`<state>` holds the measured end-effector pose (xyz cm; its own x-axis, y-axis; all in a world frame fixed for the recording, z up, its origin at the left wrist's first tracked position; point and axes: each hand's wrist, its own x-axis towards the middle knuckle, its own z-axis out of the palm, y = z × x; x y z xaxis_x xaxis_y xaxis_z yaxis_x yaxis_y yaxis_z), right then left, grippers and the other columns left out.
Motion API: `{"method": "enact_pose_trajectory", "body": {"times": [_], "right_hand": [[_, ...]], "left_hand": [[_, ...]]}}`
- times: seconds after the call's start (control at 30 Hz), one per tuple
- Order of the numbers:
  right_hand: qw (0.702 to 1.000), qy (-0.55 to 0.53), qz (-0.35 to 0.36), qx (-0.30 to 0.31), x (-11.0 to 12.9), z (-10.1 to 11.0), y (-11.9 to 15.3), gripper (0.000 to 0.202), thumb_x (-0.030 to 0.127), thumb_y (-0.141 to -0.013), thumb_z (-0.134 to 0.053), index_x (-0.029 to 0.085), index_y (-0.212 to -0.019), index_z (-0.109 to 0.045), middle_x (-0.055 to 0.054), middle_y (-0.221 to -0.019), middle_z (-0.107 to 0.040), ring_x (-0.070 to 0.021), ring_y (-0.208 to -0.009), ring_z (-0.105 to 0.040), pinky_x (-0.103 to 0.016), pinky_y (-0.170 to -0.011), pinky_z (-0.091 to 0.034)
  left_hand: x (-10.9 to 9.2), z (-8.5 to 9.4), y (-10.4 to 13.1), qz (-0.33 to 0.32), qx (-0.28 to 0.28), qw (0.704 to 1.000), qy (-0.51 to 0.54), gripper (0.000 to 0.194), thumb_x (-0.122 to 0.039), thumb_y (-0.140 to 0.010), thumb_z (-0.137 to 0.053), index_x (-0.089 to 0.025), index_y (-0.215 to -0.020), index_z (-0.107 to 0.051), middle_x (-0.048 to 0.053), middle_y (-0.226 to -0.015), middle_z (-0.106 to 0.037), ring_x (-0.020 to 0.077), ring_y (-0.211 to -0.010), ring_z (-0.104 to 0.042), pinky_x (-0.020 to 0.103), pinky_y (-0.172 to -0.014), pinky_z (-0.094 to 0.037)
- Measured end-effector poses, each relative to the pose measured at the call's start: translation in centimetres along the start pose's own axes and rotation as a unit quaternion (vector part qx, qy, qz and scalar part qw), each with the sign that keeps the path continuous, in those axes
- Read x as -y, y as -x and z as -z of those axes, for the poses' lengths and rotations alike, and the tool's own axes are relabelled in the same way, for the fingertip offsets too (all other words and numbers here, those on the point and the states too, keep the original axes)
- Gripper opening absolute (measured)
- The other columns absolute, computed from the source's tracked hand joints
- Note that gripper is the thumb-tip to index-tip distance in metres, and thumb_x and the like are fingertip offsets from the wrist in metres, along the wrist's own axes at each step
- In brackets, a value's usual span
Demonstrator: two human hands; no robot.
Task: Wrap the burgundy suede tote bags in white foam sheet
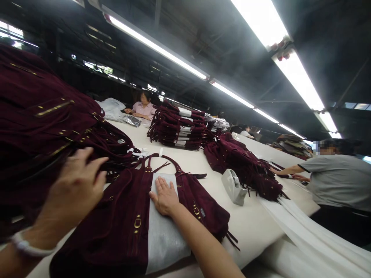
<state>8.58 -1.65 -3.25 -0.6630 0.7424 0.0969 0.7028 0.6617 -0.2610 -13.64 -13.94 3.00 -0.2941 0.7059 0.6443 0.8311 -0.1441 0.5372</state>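
A maroon handbag with brass buckles and two upright handles lies in front of me on the white table. Down its middle runs a pale translucent wrapping sheet. My right hand rests flat on this sheet, fingers stretched out. Raised over the bag's left side, my left hand has its fingers apart and holds nothing; it is slightly blurred. Close behind that hand rises a big pile of maroon bags with brass zips. A white tag fastener hangs on the handle of the bag before me.
Wrapped maroon bags stand in a stack farther back. More bags lie to the right, beside a grey-white tape dispenser. A co-worker in a grey shirt leans over the table at right. White sheeting hangs off its edge.
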Motion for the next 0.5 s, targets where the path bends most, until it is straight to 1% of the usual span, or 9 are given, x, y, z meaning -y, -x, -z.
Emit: {"method": "enact_pose_trajectory", "body": {"times": [0.03, 0.07, 0.1, 0.17, 0.23, 0.3, 0.37, 0.43, 0.5], "right_hand": [[1.0, -0.002, 0.003, -0.002, -0.1, 0.0, -0.5, 0.071, 0.057, -0.099, -0.017, 0.011, -0.154, -0.018, -0.009, -0.161, -0.012, -0.0205, -0.149, -0.008, -0.049, -0.121, -0.004], [1.0, -0.003, 0.005, -0.005, -0.1, -0.1, -1.0, 0.071, 0.056, -0.099, -0.017, 0.011, -0.154, -0.018, -0.009, -0.161, -0.012, -0.0205, -0.149, -0.008, -0.049, -0.121, -0.004], [1.0, -0.004, 0.006, -0.009, -0.2, -0.2, -1.4, 0.07, 0.056, -0.099, -0.017, 0.011, -0.154, -0.018, -0.009, -0.161, -0.012, -0.0204, -0.149, -0.008, -0.049, -0.121, -0.004], [1.0, -0.004, 0.005, -0.019, -0.6, -0.5, -2.2, 0.07, 0.055, -0.1, -0.016, 0.011, -0.153, -0.019, -0.009, -0.161, -0.013, -0.0203, -0.149, -0.01, -0.048, -0.121, -0.005], [1.0, -0.004, 0.006, -0.031, -1.0, -0.8, -2.8, 0.07, 0.056, -0.099, -0.017, 0.01, -0.153, -0.021, -0.01, -0.16, -0.017, -0.0204, -0.149, -0.012, -0.048, -0.121, -0.006], [0.999, -0.002, 0.003, -0.042, -1.5, -1.2, -3.5, 0.071, 0.057, -0.099, -0.018, 0.011, -0.153, -0.022, -0.011, -0.16, -0.021, -0.0208, -0.148, -0.014, -0.048, -0.121, -0.006], [0.999, -0.002, -0.011, -0.051, -1.9, -1.4, -4.3, 0.072, 0.058, -0.099, -0.019, 0.011, -0.153, -0.022, -0.011, -0.159, -0.023, -0.021, -0.148, -0.014, -0.048, -0.12, -0.006], [0.998, -0.007, -0.031, -0.05, -1.8, -1.6, -4.8, 0.073, 0.059, -0.098, -0.019, 0.011, -0.153, -0.02, -0.011, -0.159, -0.023, -0.0211, -0.148, -0.013, -0.048, -0.12, -0.005], [0.998, -0.017, -0.048, -0.041, -1.5, -1.4, -5.1, 0.074, 0.06, -0.098, -0.019, 0.01, -0.153, -0.018, -0.01, -0.16, -0.02, -0.0212, -0.149, -0.01, -0.048, -0.12, -0.004]], "left_hand": [[-1.5, -1.2, 0.4, -0.045, -0.003, 0.998, -0.041, 0.055, -0.044, -0.091, -0.033, -0.015, -0.134, -0.049, 0.011, -0.146, -0.047, 0.0356, -0.14, -0.035, 0.055, -0.117, -0.03], [-2.6, -2.5, 1.0, -0.082, 0.039, 0.994, -0.057, 0.058, -0.046, -0.091, -0.033, -0.012, -0.133, -0.051, 0.013, -0.145, -0.048, 0.0334, -0.138, -0.038, 0.052, -0.117, -0.031], [-3.4, -4.0, 1.9, -0.111, 0.096, 0.987, -0.07, 0.061, -0.048, -0.091, -0.033, -0.01, -0.135, -0.052, 0.015, -0.145, -0.048, 0.0321, -0.137, -0.04, 0.05, -0.115, -0.035], [-3.7, -6.6, 4.5, -0.15, 0.208, 0.962, -0.093, 0.065, -0.053, -0.091, -0.037, -0.01, -0.138, -0.05, 0.016, -0.146, -0.044, 0.0334, -0.136, -0.041, 0.051, -0.11, -0.04], [-2.9, -8.3, 7.4, -0.185, 0.276, 0.937, -0.106, 0.062, -0.055, -0.091, -0.04, -0.019, -0.141, -0.049, 0.013, -0.147, -0.041, 0.0347, -0.135, -0.041, 0.055, -0.108, -0.04], [-1.8, -9.0, 9.8, -0.195, 0.291, 0.929, -0.118, 0.058, -0.056, -0.091, -0.04, -0.027, -0.142, -0.046, 0.008, -0.148, -0.04, 0.0347, -0.135, -0.041, 0.058, -0.108, -0.039], [-1.0, -9.1, 11.2, -0.184, 0.281, 0.932, -0.133, 0.059, -0.057, -0.092, -0.04, -0.03, -0.144, -0.041, 0.007, -0.149, -0.037, 0.0347, -0.137, -0.039, 0.059, -0.108, -0.038], [-0.5, -8.9, 11.5, -0.191, 0.283, 0.93, -0.135, 0.059, -0.056, -0.091, -0.041, -0.03, -0.144, -0.042, 0.008, -0.151, -0.034, 0.0356, -0.138, -0.036, 0.06, -0.108, -0.037], [-0.1, -8.9, 11.2, -0.229, 0.301, 0.918, -0.117, 0.047, -0.047, -0.092, -0.04, -0.036, -0.136, -0.052, 0.004, -0.15, -0.037, 0.0361, -0.138, -0.035, 0.063, -0.108, -0.035]]}}
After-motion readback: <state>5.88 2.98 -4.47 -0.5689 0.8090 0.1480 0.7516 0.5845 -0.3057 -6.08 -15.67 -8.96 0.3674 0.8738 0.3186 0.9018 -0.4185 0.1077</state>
